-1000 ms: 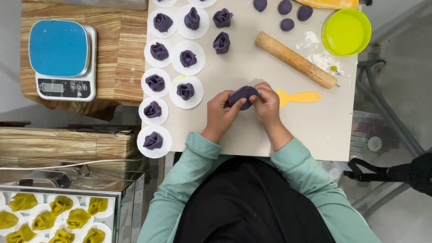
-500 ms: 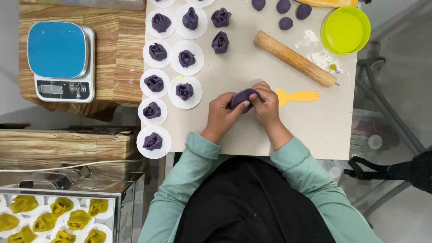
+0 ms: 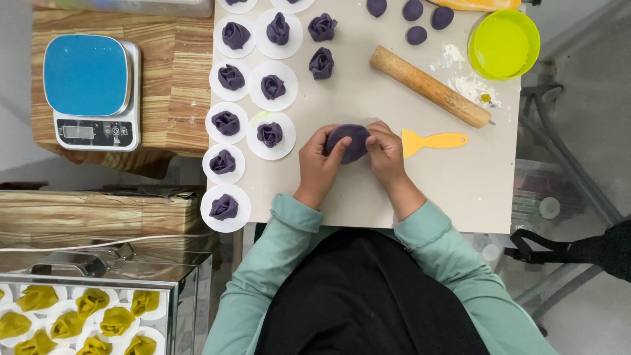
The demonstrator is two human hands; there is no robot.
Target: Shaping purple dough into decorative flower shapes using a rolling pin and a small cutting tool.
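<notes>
Head view: purple dough [image 3: 351, 139] mid-board [image 3: 460, 197], between hands.

Pale beige work board [image 3: 460, 190] holds white paper rounds [image 3: 225, 208] topped with purple dough twists. Wooden rolling pin [image 3: 430, 87], lime-green plastic bowl [image 3: 504, 43] and yellow plastic scraper [image 3: 434, 141] sit to the right, plus three purple dough balls [image 3: 413, 10].

Long mint-green sleeves with turned cuffs, black apron over the front.

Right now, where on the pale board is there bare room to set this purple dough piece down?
Bare board lies right of the right hand, below the orange plastic scraper. A smaller patch sits between the left hand and the white paper rounds. The upper left, with its folded purple dough flowers, is crowded.
</notes>
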